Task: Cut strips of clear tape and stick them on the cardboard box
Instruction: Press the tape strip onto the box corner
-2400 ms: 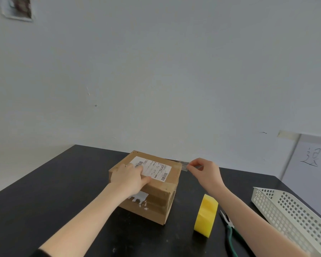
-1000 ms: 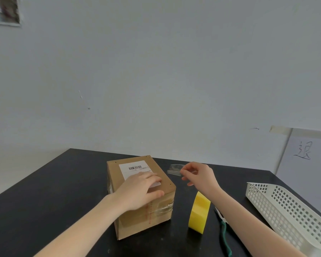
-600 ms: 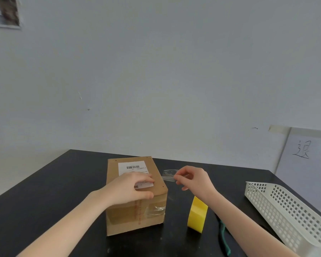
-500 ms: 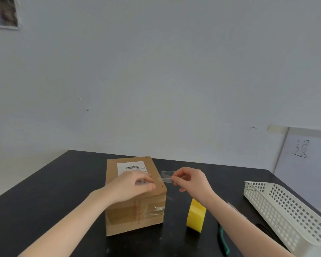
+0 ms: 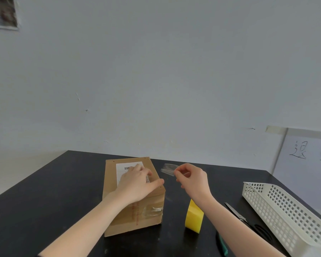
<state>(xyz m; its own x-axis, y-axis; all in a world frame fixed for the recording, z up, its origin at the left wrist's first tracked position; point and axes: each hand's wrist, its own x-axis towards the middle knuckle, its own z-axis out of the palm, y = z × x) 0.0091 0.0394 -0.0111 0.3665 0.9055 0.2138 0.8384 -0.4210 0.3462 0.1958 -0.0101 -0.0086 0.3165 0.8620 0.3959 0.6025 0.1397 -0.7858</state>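
Observation:
A brown cardboard box (image 5: 111,184) with a white shipping label (image 5: 121,166) on top stands on the black table (image 5: 44,201). Clear tape shines on its near side. My left hand (image 5: 137,184) lies flat on the box top, fingers spread over the label. My right hand (image 5: 191,179) hovers just right of the box and pinches a short strip of clear tape (image 5: 168,169) that sticks out to the left. A yellow tape roll (image 5: 194,217) stands on edge below my right wrist.
Scissors (image 5: 237,215) with dark handles lie right of the roll, and a green-handled tool (image 5: 221,244) lies near the front edge. A white perforated plastic basket (image 5: 285,214) sits at the right. A wall stands close behind the table.
The box has been turned so a short side faces me. My right hand with the tape strip has moved closer to the box's right top edge.

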